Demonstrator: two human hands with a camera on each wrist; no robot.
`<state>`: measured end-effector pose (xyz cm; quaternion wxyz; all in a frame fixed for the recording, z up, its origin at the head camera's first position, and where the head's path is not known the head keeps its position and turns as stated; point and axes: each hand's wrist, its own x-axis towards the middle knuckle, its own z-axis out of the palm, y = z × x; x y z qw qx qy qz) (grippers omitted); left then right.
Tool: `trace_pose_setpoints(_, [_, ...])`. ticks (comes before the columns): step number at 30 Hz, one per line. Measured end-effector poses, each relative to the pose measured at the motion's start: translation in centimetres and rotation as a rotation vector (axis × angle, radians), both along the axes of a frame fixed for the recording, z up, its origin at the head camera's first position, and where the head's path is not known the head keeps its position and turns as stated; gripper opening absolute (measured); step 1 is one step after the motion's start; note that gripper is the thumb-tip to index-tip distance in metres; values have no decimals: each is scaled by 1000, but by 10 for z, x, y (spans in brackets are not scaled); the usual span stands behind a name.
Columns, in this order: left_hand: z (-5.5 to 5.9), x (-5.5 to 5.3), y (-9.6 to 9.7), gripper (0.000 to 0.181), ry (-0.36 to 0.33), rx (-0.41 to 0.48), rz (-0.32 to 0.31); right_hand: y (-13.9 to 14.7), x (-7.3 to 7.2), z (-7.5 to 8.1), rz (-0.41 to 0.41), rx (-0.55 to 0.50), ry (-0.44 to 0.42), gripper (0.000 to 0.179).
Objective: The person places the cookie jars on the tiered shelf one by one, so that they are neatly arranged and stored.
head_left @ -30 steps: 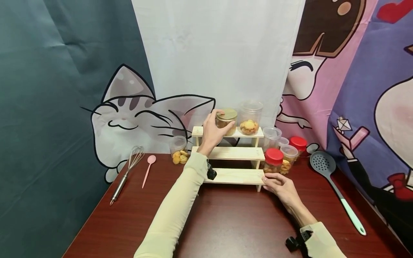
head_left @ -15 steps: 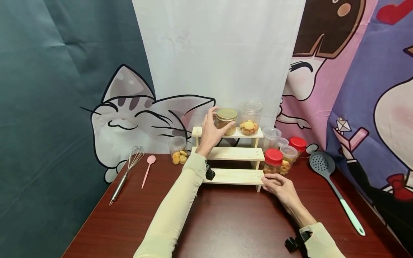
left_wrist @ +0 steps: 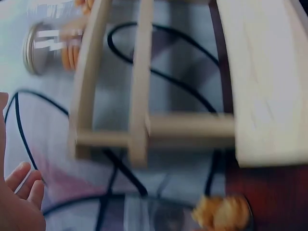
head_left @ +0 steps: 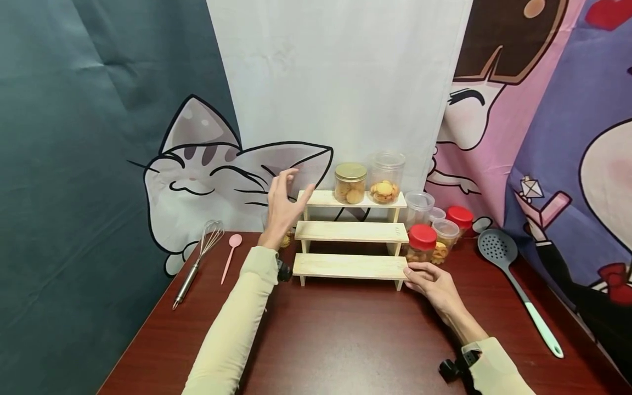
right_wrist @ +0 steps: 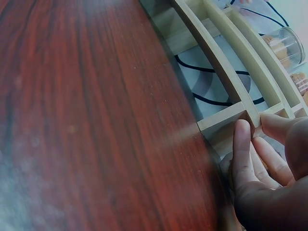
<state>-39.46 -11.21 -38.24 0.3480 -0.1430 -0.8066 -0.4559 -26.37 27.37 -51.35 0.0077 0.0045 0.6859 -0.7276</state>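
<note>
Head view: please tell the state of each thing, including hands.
Gold-lidded jar: closed, upright.
Top-shelf clear jar: upright, biscuits inside, lid unclear.
Wooden rack: standing.
Front red-lidded jar: closed, upright.
Rear red-lidded jar: closed, upright.
Clear jars at right: upright, lids unclear.
Biscuit jar behind left hand: mostly hidden.
Whisk: lying down.
Pink spoon: lying down.
Skimmer: lying down.
Left hand: holding nothing.
Right hand: holding the rack.

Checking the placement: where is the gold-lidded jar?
In the head view, the gold-lidded jar stands on the top wooden shelf, left of the taller clear jar.
</note>
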Motion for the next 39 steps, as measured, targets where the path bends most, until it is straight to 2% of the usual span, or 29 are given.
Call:
trace_pose_setpoints(5, [-18, 3, -34, 58, -44, -21, 50, 1, -1, -1, 1, 0, 0, 50])
trace_pose_setpoints(9, [-38, 4, -53, 56, -70, -48, 80, 2, -1, -2, 7, -2, -1, 50])
trace_pose_setpoints(15, [-73, 3, -68, 61, -145, -55, 109, 2, -1, -4, 6, -5, -4, 50])
trace_pose_setpoints(18, [-88, 2, -72, 72, -201, -36, 132, 2, -1, -4, 8, -13, -7, 50])
trace_pose_setpoints(21, [-99, 1, -74, 86, -254, 2, 147, 3, -1, -4, 10, -15, -9, 52])
trace_pose_setpoints(24, [-105, 0, -75, 93, -309, 53, 137, 2, -2, -3, 9, -11, -14, 54])
trace_pose_setpoints(28, [-111, -1, -75, 92, -369, 85, 130, 2, -1, -2, 3, -7, -20, 54])
trace_pose_setpoints(33, [-115, -3, -75, 87, -390, 90, 147, 1, -2, -2, 6, -8, -10, 52])
trace_pose_setpoints(39, [-116, 1, -74, 87, -382, 137, 153, 1, -2, -5, 8, -8, -2, 50])
